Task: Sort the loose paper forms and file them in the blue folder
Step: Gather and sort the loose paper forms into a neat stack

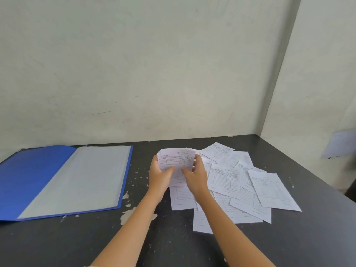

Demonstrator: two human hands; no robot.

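A small stack of printed paper forms (178,160) is held upright above the dark table, near its middle. My left hand (159,177) grips the stack's left side with the thumb on the front sheet. My right hand (195,175) grips its right side, thumb also on the front. Several loose forms (240,182) lie scattered and overlapping on the table to the right of and beneath my hands. The blue folder (38,176) lies open flat on the left, its clear inner sleeve (82,178) facing up, with no form visible in it.
The dark table (173,247) has chipped paint patches between the folder and the forms. Pale walls close off the back and right, meeting in a corner at the back right. A blurred pale sheet (341,143) shows at the right edge.
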